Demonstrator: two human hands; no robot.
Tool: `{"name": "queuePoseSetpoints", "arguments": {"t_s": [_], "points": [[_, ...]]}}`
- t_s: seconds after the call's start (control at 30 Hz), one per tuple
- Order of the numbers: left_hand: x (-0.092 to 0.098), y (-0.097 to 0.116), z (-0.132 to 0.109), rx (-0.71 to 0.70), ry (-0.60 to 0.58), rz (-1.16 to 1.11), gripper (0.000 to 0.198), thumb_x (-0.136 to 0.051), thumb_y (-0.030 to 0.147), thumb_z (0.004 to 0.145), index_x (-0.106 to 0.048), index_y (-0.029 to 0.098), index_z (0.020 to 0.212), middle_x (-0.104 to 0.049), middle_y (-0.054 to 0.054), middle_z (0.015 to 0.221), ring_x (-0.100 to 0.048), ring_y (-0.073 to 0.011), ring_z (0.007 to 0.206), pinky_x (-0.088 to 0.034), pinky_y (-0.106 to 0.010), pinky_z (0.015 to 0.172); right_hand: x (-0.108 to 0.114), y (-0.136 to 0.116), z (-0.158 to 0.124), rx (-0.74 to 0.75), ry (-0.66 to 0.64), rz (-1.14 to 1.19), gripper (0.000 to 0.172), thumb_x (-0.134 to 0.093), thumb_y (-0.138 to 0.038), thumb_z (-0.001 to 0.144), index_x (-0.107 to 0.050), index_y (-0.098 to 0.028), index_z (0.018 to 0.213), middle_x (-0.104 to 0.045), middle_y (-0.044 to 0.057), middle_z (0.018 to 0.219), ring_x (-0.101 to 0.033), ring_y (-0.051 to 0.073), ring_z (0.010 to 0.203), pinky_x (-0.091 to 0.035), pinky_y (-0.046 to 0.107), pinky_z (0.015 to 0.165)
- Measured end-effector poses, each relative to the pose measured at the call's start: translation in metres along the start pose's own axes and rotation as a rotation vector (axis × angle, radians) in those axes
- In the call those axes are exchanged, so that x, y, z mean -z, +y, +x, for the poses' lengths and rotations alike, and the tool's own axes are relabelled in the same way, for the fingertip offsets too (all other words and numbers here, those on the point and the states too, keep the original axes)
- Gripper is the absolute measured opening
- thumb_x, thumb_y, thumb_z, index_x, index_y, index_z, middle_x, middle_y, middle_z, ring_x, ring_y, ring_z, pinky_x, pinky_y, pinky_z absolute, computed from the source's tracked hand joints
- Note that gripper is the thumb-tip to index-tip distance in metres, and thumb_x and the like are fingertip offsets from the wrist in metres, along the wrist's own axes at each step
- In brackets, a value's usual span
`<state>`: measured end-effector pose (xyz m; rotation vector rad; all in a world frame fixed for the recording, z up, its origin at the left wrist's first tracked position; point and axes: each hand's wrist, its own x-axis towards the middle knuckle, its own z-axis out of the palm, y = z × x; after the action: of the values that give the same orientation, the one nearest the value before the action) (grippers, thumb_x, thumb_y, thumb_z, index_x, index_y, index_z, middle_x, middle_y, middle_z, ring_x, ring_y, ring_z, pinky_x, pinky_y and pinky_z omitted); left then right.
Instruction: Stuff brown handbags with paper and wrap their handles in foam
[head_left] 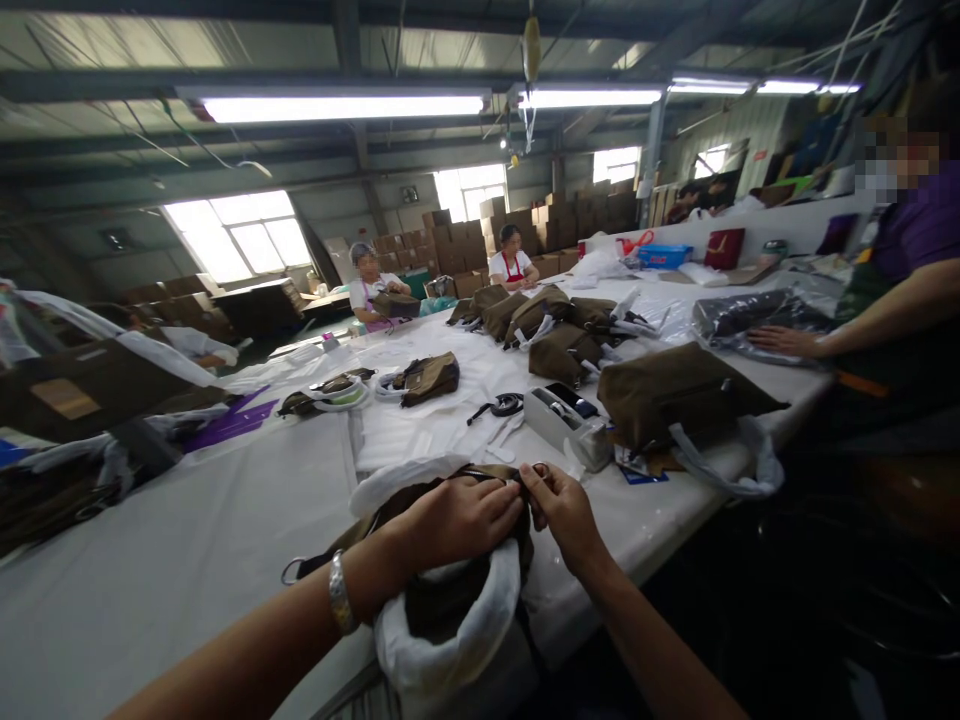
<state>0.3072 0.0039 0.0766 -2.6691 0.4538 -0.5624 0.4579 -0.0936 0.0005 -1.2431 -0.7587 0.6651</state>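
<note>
We work at a white counter [262, 525] under tube lights [345, 107], with windows [259, 240] and cartons [457, 250] beyond the gray tape dispenser [568, 432]. Nearer us than the dispenser lies a brown zippered bag [442, 602], its looped handle [501, 590] wrapped in white. Our right hand [561, 510] pinches its edge; our left hand [459, 515] lies across its top, fingers together, though whether gripping we cannot tell.

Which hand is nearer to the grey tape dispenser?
Right. The right hand is just in front of the grey tape dispenser; the left hand is farther left, on the brown bag.
</note>
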Motion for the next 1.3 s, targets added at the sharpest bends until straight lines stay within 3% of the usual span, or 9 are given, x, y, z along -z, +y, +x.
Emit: {"name": "queuePoseSetpoints", "arguments": {"t_s": [0.3, 0.43, 0.57, 0.73, 0.8, 0.87, 1.03, 1.17, 1.3], "points": [[0.033, -0.016, -0.023, 0.026, -0.032, -0.167, 0.022, -0.043, 0.012, 0.101, -0.062, 0.016, 0.112, -0.076, -0.007, 0.108, -0.073, -0.0187, 0.097, -0.059, -0.028, 0.082, 0.005, -0.002, 0.007, 0.04, 0.062, -0.166, 0.05, -0.063, -0.064, 0.085, -0.054, -0.018, 0.068, -0.043, -0.005, 0.049, -0.041, 0.009, 0.043, -0.032, 0.021, 0.042], [0.059, -0.015, -0.079, 0.134, -0.096, -0.239, 0.025, -0.042, 0.016, 0.102, -0.064, 0.017, 0.113, -0.078, -0.007, 0.105, -0.074, -0.0188, 0.095, -0.059, -0.026, 0.082, 0.028, 0.002, 0.017, 0.015, 0.145, -0.167, 0.051, -0.064, -0.067, 0.082, -0.054, -0.019, 0.069, -0.041, -0.006, 0.048, -0.038, 0.009, 0.041, -0.031, 0.021, 0.038], [0.09, 0.003, -0.146, 0.427, -0.156, -0.231, 0.028, -0.045, 0.014, 0.101, -0.069, 0.024, 0.111, -0.077, -0.004, 0.103, -0.073, -0.0153, 0.094, -0.058, -0.023, 0.081, 0.049, 0.001, 0.025, 0.01, 0.209, -0.165, 0.052, -0.068, -0.067, 0.078, -0.054, -0.018, 0.067, -0.04, -0.006, 0.047, -0.036, 0.008, 0.041, -0.031, 0.02, 0.037], [0.094, 0.023, -0.186, 0.653, -0.139, -0.218, 0.033, -0.044, 0.012, 0.1, -0.07, 0.027, 0.113, -0.077, -0.002, 0.106, -0.072, -0.0156, 0.099, -0.059, -0.025, 0.083, 0.037, -0.006, 0.031, 0.009, 0.206, -0.073, 0.048, -0.074, -0.059, 0.078, -0.058, -0.016, 0.067, -0.049, -0.003, 0.051, -0.046, 0.008, 0.045, -0.042, 0.019, 0.044], [0.089, 0.028, -0.183, 0.74, -0.066, -0.202, 0.032, -0.046, 0.011, 0.098, -0.07, 0.027, 0.112, -0.077, -0.003, 0.104, -0.073, -0.0164, 0.097, -0.06, -0.025, 0.081, 0.028, -0.007, 0.024, 0.015, 0.2, 0.011, 0.046, -0.074, -0.059, 0.078, -0.065, -0.016, 0.092, -0.059, 0.0, 0.065, -0.058, 0.013, 0.055, -0.054, 0.024, 0.054], [0.086, 0.037, -0.168, 0.838, 0.042, -0.228, 0.027, -0.053, 0.014, 0.096, -0.07, 0.027, 0.113, -0.076, -0.004, 0.103, -0.073, -0.0169, 0.095, -0.06, -0.026, 0.081, 0.02, -0.007, 0.008, 0.111, 0.201, 0.038, 0.058, -0.073, -0.054, 0.081, -0.057, -0.021, 0.126, -0.069, 0.005, 0.091, -0.069, 0.019, 0.078, -0.061, 0.032, 0.075], [0.076, 0.075, -0.102, 0.918, 0.308, -0.376, 0.043, -0.06, 0.028, 0.095, -0.052, 0.025, 0.137, -0.07, -0.009, 0.122, -0.072, -0.0164, 0.092, -0.062, -0.024, 0.076, -0.001, -0.002, -0.037, 0.521, 0.149, -0.22, 0.057, -0.069, -0.036, 0.089, -0.047, -0.03, 0.142, -0.052, 0.009, 0.143, -0.054, 0.026, 0.129, -0.045, 0.046, 0.111], [0.054, 0.08, -0.059, 0.949, 0.323, -0.123, 0.057, -0.062, 0.043, 0.094, -0.045, 0.023, 0.145, -0.068, -0.012, 0.121, -0.072, -0.0248, 0.099, -0.063, -0.032, 0.075, -0.022, -0.01, -0.041, 0.582, 0.143, -0.283, 0.051, -0.066, -0.032, 0.093, -0.049, -0.029, 0.141, -0.054, 0.008, 0.141, -0.055, 0.025, 0.127, -0.047, 0.043, 0.108], [0.042, 0.063, -0.046, 0.9, 0.447, 0.033, 0.038, -0.059, 0.029, 0.097, -0.056, 0.022, 0.134, -0.071, -0.011, 0.12, -0.071, -0.0251, 0.105, -0.061, -0.032, 0.084, -0.032, -0.023, -0.032, 0.649, 0.153, -0.377, 0.015, -0.064, -0.031, 0.094, -0.067, -0.023, 0.106, -0.067, 0.006, 0.106, -0.063, 0.021, 0.102, -0.052, 0.035, 0.094]]}}
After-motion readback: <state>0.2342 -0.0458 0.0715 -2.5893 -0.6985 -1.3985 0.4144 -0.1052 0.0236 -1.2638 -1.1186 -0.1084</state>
